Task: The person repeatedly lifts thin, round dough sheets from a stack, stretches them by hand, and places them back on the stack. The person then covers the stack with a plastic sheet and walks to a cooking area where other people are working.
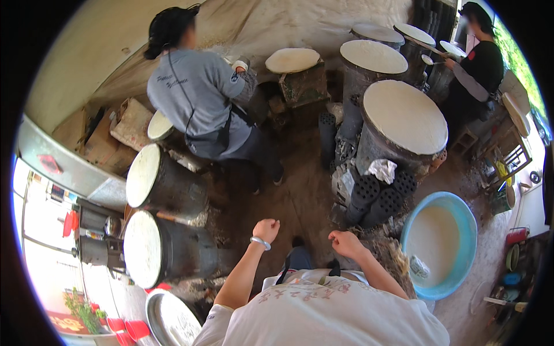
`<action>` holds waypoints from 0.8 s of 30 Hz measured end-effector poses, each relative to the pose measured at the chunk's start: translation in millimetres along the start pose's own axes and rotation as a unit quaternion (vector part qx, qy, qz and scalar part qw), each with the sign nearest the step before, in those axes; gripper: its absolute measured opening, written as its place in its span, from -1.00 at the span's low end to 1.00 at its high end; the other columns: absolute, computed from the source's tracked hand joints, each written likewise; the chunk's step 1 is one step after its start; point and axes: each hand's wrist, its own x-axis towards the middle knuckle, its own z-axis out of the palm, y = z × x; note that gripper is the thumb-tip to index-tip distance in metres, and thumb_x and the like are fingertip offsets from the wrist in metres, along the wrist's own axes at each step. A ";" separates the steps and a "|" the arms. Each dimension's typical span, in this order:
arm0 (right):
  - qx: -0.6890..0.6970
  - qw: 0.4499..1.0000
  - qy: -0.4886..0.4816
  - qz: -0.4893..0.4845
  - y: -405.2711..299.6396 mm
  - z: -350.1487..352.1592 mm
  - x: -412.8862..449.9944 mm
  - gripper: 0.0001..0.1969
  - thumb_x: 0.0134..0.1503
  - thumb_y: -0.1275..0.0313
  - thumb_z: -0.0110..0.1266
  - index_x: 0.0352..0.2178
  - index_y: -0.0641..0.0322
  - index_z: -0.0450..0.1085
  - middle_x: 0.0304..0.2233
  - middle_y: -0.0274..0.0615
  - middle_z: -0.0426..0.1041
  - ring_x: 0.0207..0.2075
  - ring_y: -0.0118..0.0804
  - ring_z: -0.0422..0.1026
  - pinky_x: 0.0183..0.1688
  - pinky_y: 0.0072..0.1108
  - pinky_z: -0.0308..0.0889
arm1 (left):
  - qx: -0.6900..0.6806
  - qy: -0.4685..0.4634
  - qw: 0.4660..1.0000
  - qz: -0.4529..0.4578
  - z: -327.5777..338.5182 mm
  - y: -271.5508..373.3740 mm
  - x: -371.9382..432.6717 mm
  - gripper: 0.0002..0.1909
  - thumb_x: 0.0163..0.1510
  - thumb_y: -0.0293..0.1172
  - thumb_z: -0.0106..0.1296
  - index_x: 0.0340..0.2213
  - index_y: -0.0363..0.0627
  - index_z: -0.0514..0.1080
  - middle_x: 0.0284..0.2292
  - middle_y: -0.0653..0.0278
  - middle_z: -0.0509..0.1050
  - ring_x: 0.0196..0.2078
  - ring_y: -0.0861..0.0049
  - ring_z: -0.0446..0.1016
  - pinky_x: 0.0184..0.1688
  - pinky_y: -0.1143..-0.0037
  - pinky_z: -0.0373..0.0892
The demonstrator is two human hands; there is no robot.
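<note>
My left hand (265, 231), with a pale bangle on its wrist, is loosely curled in front of my body and holds nothing that I can see. Level with it on the right, my right hand (346, 243) has bent fingers and also shows no object. Both hang above the brown floor (298, 199). Two dark drum stoves with round pale tops, a nearer one (143, 249) and a farther one (143, 176), stand to the left. Ahead on the right is a larger drum stove with a round pale top (404, 116). Honeycomb coal briquettes (385, 203) are stacked below it.
A blue basin (471, 246) of whitish liquid stands at right, a metal basin (173, 318) at lower left. A person in grey (194, 99) works ahead left; another in black (480, 65) holds a ladle (427, 59) at far right. More round-topped drums (374, 56) stand at the back.
</note>
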 end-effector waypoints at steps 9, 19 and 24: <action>0.020 0.998 0.032 0.045 7.0 10.9 204.7 -0.79 -0.11 0.43 -0.08 -0.38 0.14 0.39 -0.47 -0.01 0.45 -0.38 0.01 0.43 -0.31 -0.30 0.32 | -0.054 0.003 0.987 0.152 -37.5 63.6 356.4 -0.71 0.03 -0.25 -0.13 -0.61 -0.20 0.36 -0.56 -0.04 0.41 -0.45 0.01 0.38 -0.41 0.18 0.28; 0.172 0.973 0.049 0.145 1.8 -20.1 382.3 -0.78 -0.09 0.46 -0.06 -0.34 0.17 0.38 -0.43 0.01 0.45 -0.37 0.01 0.43 -0.30 -0.33 0.32 | 0.128 0.018 0.977 0.167 -4.1 120.8 692.2 -0.83 -0.06 -0.26 -0.01 -0.42 -0.04 0.40 -0.36 0.13 0.44 -0.29 0.19 0.43 -0.29 0.28 0.36; 0.213 0.964 0.049 0.152 28.2 -37.7 474.8 -0.76 -0.08 0.49 -0.04 -0.30 0.21 0.38 -0.51 -0.11 0.46 -0.44 -0.14 0.46 -0.36 -0.45 0.33 | 0.194 0.079 0.958 0.196 19.8 103.2 844.9 -0.75 -0.09 -0.30 0.03 -0.32 -0.09 0.39 -0.29 0.17 0.42 -0.17 0.24 0.36 -0.16 0.34 0.33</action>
